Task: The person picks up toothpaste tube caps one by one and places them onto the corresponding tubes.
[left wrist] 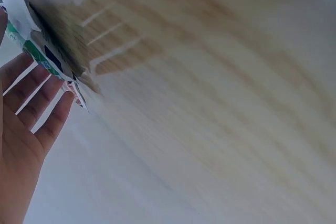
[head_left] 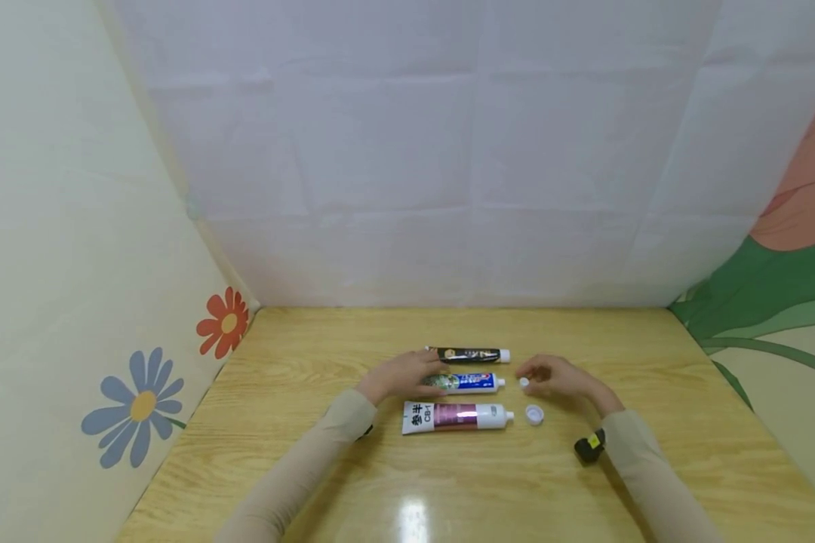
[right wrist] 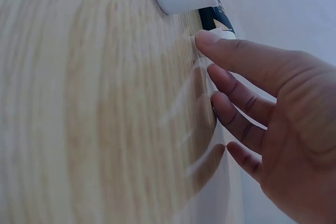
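Three toothpaste tubes lie side by side on the table in the head view. My left hand (head_left: pixel 404 375) rests over the crimped end of the middle blue-and-green tube (head_left: pixel 472 383); its fingers look straight and spread in the left wrist view. Beyond it is a black tube (head_left: pixel 472 355) with a white cap on; nearer me lies a pink-and-white tube (head_left: pixel 455 416), uncapped. My right hand (head_left: pixel 560 377) has its thumb and forefinger beside a small white cap (head_left: pixel 524 382). Loosely bent fingers (right wrist: pixel 239 111) show apart in the right wrist view, with no visible grip.
A larger white cap (head_left: pixel 534 414) lies by the nozzle of the pink-and-white tube. Black wrist devices, one of them (head_left: pixel 589 448) by the right sleeve, sit near the wood-grain table (head_left: pixel 489 498). A white sheet (head_left: pixel 462 151) hangs behind, with flower-patterned walls at the sides.
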Demonstrator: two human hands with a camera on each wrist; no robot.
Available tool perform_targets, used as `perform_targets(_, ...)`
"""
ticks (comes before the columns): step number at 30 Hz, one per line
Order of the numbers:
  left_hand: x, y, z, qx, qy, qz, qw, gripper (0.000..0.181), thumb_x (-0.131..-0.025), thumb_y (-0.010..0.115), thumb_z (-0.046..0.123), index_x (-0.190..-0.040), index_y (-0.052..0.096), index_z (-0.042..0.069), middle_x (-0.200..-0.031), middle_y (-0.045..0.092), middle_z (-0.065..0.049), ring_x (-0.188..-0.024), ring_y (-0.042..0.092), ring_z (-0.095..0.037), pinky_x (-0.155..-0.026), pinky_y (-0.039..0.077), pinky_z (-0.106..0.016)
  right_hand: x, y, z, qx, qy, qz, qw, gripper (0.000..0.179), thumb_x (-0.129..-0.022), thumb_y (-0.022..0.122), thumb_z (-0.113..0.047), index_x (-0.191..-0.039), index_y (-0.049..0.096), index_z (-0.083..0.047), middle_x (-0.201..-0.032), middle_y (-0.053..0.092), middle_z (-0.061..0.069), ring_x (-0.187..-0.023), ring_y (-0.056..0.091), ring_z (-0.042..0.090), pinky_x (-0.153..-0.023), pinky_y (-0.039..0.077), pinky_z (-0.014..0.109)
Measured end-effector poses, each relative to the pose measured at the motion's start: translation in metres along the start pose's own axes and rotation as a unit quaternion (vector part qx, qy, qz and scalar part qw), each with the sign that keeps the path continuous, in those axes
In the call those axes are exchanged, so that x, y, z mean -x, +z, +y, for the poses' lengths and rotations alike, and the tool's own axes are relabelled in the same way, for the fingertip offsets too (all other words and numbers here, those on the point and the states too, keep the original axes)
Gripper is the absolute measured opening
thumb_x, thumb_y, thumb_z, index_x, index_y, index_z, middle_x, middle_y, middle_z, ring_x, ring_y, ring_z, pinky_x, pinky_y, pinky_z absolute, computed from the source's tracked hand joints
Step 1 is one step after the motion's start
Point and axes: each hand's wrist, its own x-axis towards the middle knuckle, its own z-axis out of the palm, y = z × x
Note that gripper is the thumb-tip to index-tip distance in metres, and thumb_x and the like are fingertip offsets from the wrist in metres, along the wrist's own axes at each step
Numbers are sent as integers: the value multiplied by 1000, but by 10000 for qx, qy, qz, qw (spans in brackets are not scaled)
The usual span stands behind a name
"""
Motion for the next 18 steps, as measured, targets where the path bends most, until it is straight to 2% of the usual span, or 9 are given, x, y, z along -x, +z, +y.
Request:
perform_targets(2,0,1,0,2,44,-39,10000,64,-87,43,63,-131,51,16,-121,54,0,-111,51,-14,-102,40,-31,1,0,-1,47,-10,30,10000,33,-83,68,-21,-113,61,-7,-109,61,8,-96,55,21,-85,47,33)
perform_targets(8,-2,5,-2,-42,38,-138,9999,74,-83,40,69,-133,48,16,-121,53,0,-110,50,-13,-100,41,-30,2,0,-2,206,-99,145,9996,25,-84,68,-20,-106,64,-8,-100,61,5,-91,55,15,-81,47,29)
perform_targets(12,-4,6,-2,-104,67,-160,9998,73,-83,43,67,-134,48,15,-119,52,0,-107,51,-12,-97,43,-28,2,1,-3,211,-213,191,9994,24,-84,68,-20,-105,65,-8,-98,62,6,-90,55,16,-79,47,28)
perform_targets(18,-5,6,0,67,88,-192,9998,66,-86,49,59,-131,49,12,-118,53,-2,-106,52,-13,-95,45,-27,2,1,-4,115,-91,240,9996,25,-83,69,-23,-104,65,-9,-97,62,5,-89,55,16,-78,46,28)
